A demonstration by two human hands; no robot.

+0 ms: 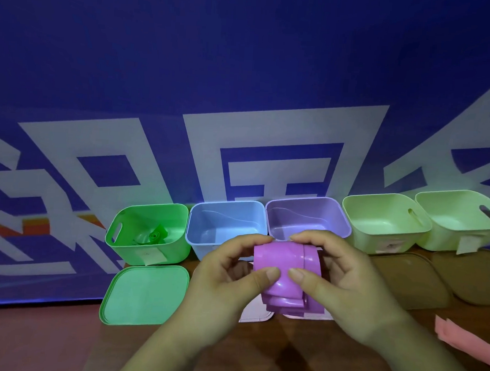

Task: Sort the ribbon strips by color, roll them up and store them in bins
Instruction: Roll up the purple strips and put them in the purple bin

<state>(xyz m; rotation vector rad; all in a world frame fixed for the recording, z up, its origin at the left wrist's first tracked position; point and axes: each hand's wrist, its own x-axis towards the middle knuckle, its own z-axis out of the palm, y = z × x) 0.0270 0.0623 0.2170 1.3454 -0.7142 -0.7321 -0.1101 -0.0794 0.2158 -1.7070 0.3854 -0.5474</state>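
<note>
Two hands, left hand (227, 273) and right hand (344, 280), pinch purple ribbon (279, 259) between them.

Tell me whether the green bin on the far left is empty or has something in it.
Not empty. The green bin holds rolled green ribbon on its floor; its lid lies off, in front of it.

Left hand (227, 273) and right hand (344, 280) bare, nails short and plain; both forearms (159, 352) bare too

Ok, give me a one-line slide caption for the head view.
Left hand and right hand grip rolled purple ribbon near the purple bin; the green bin holds green ribbon.
</note>
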